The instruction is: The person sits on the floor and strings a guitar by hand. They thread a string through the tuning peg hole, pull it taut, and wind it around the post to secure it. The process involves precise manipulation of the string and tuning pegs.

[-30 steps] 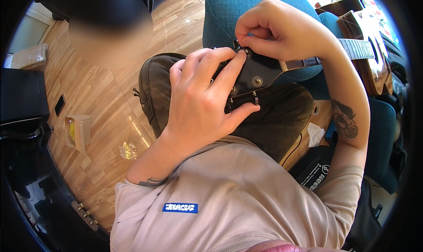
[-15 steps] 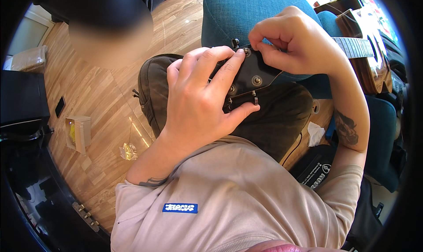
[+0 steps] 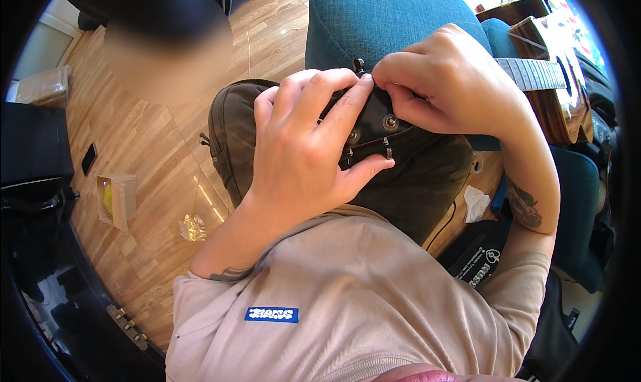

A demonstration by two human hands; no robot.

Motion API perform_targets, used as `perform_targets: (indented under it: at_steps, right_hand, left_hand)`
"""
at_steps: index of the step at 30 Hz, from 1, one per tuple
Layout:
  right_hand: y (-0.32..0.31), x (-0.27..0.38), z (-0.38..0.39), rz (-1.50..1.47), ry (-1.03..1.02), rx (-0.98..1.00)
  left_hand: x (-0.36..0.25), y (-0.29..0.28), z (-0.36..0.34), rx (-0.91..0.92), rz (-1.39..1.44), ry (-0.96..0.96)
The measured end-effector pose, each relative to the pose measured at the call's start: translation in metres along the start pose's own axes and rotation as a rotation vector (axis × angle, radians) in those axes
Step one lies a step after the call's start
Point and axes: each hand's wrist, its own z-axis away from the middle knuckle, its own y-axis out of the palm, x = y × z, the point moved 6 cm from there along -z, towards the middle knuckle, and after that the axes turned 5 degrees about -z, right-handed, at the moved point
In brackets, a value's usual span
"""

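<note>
Wood-plank floor at left, teal chair up top. Left hand: spread over a dark headstock on the lap, index tip near the upper edge, thumb against a tuning peg on the lower edge. Right hand: curled at the headstock's upper right; fingertips tucked away, so cannot tell what it pinches, if anything (knuckles block the view). Headstock lies just right of the left palm, long axis roughly left to right; the left covers more of it. Fretboard shows beyond the right wrist, leading to a glossy guitar body; the stretch between is hidden. Farther out: phone, open cardboard box, second person cut off and blurred at upper left.
</note>
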Motion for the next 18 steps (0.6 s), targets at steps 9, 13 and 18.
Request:
perform_targets:
  at_steps: [9,13,18]
  right_hand:
    - [0.006,-0.019,-0.008,-0.310,0.108,0.082]
    - [0.008,-0.021,-0.012,-0.373,0.107,0.133]
    - [0.011,-0.027,-0.014,-0.439,0.143,0.173]
  left_hand:
    - [0.000,0.001,-0.001,0.019,-0.013,0.012]
    - [0.000,0.001,-0.001,0.021,-0.008,0.014]
    - [0.001,0.002,0.000,0.018,-0.012,0.020]
